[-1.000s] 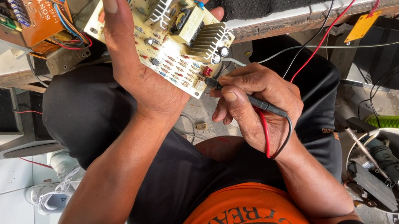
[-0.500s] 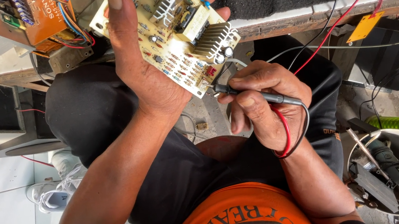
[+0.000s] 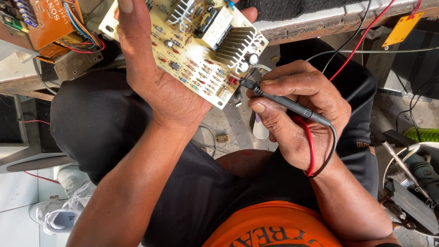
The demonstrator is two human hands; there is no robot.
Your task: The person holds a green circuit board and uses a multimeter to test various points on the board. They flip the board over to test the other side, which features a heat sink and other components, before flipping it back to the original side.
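Probing a cream circuit board (image 3: 191, 40) gripped tilted above my lap in my left hand (image 3: 156, 75), my right hand (image 3: 297, 114) pinches the meter probes (image 3: 284, 104), fingers closed, tips at its lower edge; next contact needs steadiness.

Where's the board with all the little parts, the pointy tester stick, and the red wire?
circuit board (image 3: 192, 42), head view, board's middle.
probe (image 3: 287, 104), head view, dark shaft.
red wire (image 3: 369, 29), head view, mid-length.
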